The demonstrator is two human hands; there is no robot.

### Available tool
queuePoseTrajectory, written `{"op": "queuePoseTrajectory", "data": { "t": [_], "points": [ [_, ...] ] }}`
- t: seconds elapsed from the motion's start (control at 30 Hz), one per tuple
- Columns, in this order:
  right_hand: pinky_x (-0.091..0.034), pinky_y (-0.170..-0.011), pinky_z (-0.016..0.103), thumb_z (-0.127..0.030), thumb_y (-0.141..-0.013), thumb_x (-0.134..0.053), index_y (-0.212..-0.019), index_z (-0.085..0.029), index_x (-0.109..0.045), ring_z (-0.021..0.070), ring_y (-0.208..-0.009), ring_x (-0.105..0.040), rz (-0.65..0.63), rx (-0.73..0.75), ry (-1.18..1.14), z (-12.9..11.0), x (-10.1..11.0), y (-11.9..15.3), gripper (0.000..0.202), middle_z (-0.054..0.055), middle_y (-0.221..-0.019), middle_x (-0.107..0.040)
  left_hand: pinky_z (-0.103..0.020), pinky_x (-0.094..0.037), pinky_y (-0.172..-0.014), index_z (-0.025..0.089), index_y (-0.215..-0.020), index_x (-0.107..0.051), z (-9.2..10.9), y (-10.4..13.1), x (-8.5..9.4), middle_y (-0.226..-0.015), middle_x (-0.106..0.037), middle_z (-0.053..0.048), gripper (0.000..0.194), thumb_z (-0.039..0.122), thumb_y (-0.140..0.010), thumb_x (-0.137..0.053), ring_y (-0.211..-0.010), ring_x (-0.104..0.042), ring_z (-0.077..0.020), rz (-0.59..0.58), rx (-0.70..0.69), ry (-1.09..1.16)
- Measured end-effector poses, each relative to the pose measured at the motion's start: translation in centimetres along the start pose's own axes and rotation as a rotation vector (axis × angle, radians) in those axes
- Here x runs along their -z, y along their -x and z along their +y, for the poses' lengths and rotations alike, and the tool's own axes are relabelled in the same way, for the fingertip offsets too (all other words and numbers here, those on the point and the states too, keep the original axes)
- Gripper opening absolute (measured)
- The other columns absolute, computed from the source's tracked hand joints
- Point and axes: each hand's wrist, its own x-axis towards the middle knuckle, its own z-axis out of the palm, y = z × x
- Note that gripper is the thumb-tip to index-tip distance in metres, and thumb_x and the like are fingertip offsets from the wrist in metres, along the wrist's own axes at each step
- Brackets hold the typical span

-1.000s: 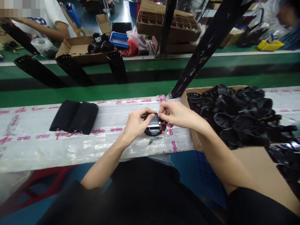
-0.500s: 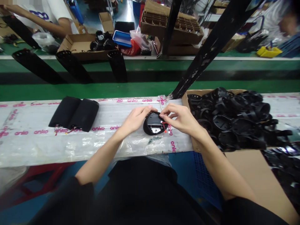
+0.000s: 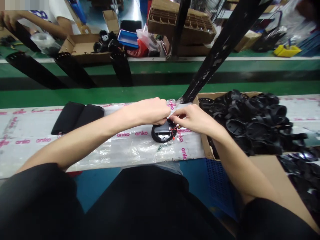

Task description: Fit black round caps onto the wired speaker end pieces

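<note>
A black oval housing with a shiny panel inside stands on the plastic-covered bench, its open end facing up. Thin red and white wires with small connectors come out over its right side. My left hand is closed above the housing's far rim, knuckles up, fingertips meeting those of my right hand. My right hand is pinched at the right of the rim. Whatever sits between the fingertips is too small to make out. Two black fabric-covered pieces lie to the left, partly behind my left forearm.
A cardboard box heaped with black plastic frames stands at the right. A slanted black post rises behind the bench. Across the green belt, several black tubes, a blue tray and a co-worker's arm show.
My left hand has lifted from the housing's left side and swung over its far rim to my right fingertips, turning knuckles up. My right hand has shifted slightly. The housing stays in place.
</note>
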Motion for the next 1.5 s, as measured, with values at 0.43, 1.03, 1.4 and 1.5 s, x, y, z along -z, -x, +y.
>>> {"op": "queuePoseTrajectory", "data": {
  "t": [0.43,1.03,1.4,1.5],
  "points": [
    [-0.040,-0.053,0.029,-0.012,-0.073,-0.077,-0.061,-0.021,-0.069,0.0185,-0.055,-0.064,-0.265,-0.125,0.089,-2.1,1.3,-4.0,0.016,0.001,-0.057,-0.067,-0.040,-0.045,-0.080,0.022,-0.061,-0.073,-0.1,0.2,-0.1,-0.051,-0.045,-0.001,0.023,0.011,-0.082,-0.072,-0.071,-0.067,-0.0308,0.001,-0.037,-0.052],
    [-0.044,-0.052,0.031,-0.016,-0.088,-0.060,-0.056,-0.022,-0.058,0.0178,-0.045,-0.062,-0.237,-0.109,0.075,-2.2,-0.6,-0.8,0.033,0.001,-0.046,-0.064,-0.042,-0.050,-0.072,0.022,-0.040,-0.056,0.4,1.5,0.0,-0.040,-0.042,-0.002,0.036,0.009,-0.065,-0.079,-0.058,-0.066,-0.0305,0.022,0.210,0.072],
    [-0.044,-0.065,0.031,-0.019,-0.094,-0.063,-0.095,-0.013,-0.076,0.0210,-0.066,-0.068,-0.080,-0.094,0.133,-3.5,-1.6,-0.2,0.014,0.011,-0.080,-0.079,-0.046,-0.055,-0.090,0.021,-0.051,-0.067,2.6,-4.1,-1.6,-0.056,-0.065,-0.009,0.025,0.006,-0.052,-0.087,-0.097,-0.075,-0.0456,0.036,0.305,0.034],
    [-0.045,-0.065,0.028,-0.024,-0.101,-0.057,-0.089,-0.015,-0.077,0.0196,-0.067,-0.070,-0.073,-0.089,0.108,-2.8,-0.8,1.0,0.025,0.007,-0.074,-0.077,-0.045,-0.056,-0.086,0.022,-0.050,-0.065,2.9,-2.3,-1.3,-0.053,-0.062,-0.009,0.025,0.014,-0.059,-0.086,-0.087,-0.076,-0.0433,0.057,0.273,0.049]
  ]
}}
